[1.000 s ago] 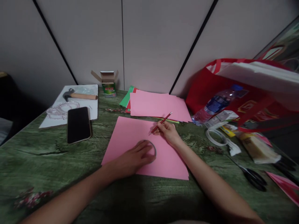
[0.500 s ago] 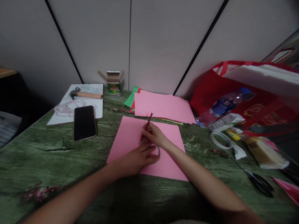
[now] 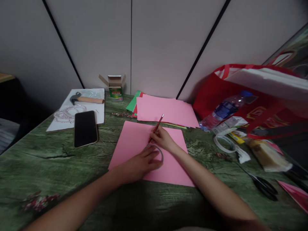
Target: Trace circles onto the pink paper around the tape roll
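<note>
A pink sheet of paper (image 3: pixel 128 136) lies in front of me on the table. My left hand (image 3: pixel 141 164) rests on it, fingers and thumb spread over a thin round object with a grey rim (image 3: pixel 162 154). Much of that round object is covered by the hand, and its kind cannot be made out. Just beyond it, my right hand (image 3: pixel 162 138) is closed around a dark red pencil (image 3: pixel 158 124). The pencil leans, its blunt end up and to the right, its tip down by the upper edge of the round object.
Behind lies a stack of pink sheets (image 3: pixel 166 110). To the left are a phone (image 3: pixel 85 129), a hammer (image 3: pixel 90 100), a beaded string (image 3: pixel 68 113) and an opened box (image 3: pixel 115 91). On the right are a bottle (image 3: pixel 223 110), tape roll (image 3: pixel 222 148), scissors (image 3: pixel 264 187) and red bag (image 3: pixel 209 86).
The pencil and my right hand have shifted slightly right along the round object's upper rim. My left hand stays on the round object. The whole view has moved a little.
</note>
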Demonstrator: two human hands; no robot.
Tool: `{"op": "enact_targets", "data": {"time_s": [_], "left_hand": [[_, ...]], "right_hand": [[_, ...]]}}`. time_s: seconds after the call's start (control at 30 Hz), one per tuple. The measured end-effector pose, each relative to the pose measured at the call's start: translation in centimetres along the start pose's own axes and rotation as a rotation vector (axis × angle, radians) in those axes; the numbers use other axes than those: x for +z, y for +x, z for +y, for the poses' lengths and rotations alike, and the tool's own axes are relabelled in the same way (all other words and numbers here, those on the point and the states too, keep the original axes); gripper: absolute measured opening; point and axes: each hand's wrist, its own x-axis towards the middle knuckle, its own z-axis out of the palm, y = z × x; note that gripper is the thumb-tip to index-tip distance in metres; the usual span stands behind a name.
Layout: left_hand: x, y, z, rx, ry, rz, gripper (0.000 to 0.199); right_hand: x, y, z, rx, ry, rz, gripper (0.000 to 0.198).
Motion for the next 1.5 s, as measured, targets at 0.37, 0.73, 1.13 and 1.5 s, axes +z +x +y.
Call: {"op": "enact_targets", "data": {"time_s": [0.37, 0.73, 1.13, 1.5], "left_hand": [[-0.7, 0.3, 0.2, 0.002, -0.040, -0.039, 0.043], [-0.8, 0.4, 0.2, 0.022, -0.048, -0.003, 0.040], [-1.8, 0.8, 0.6, -0.124, -0.246, -0.006, 0.031], [-2.0, 1.3, 0.0, 0.010, -0.205, -0.040, 0.027]], "right_hand": [[-3.0, -1.9, 1.0, 0.053, 0.066, 0.100, 0.033], [-3.6, -4.5, 1.2, 0.071, 0.103, 0.202, 0.045], [-3.9, -7.3, 0.7, 0.120, 0.322, 0.302, 0.048], [-3.0, -9.6, 0.1, 0.048, 0.295, 0.359, 0.039]]}}
